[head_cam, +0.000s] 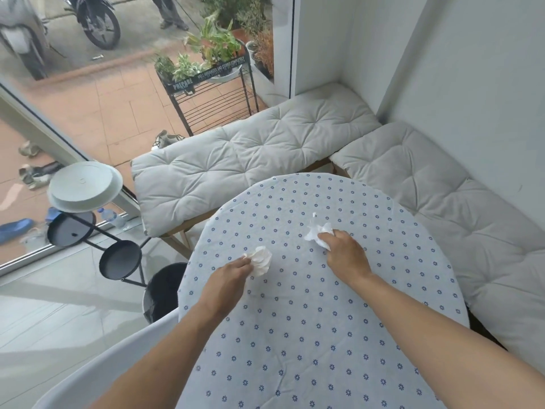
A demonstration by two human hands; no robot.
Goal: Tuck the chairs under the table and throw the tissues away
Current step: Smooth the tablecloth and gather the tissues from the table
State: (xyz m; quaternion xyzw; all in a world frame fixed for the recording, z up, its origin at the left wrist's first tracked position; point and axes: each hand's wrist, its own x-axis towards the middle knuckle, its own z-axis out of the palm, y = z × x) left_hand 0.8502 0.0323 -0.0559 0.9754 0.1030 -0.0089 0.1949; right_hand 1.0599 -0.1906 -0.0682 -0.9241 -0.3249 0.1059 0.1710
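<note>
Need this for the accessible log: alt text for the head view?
Two bare hands reach over a round table in a flowered cloth, the left hand on one crumpled tissue, the right hand gripping another. Cushioned benches line the corner; a dark bin stands left.

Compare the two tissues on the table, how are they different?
The left tissue is balled into a compact, rounded wad; the right tissue is looser, with points sticking up and out. The left hand touches the left tissue only at its edge, while the right hand already pinches the right tissue. Both are white, crumpled, and on the flower-print tablecloth.
</note>
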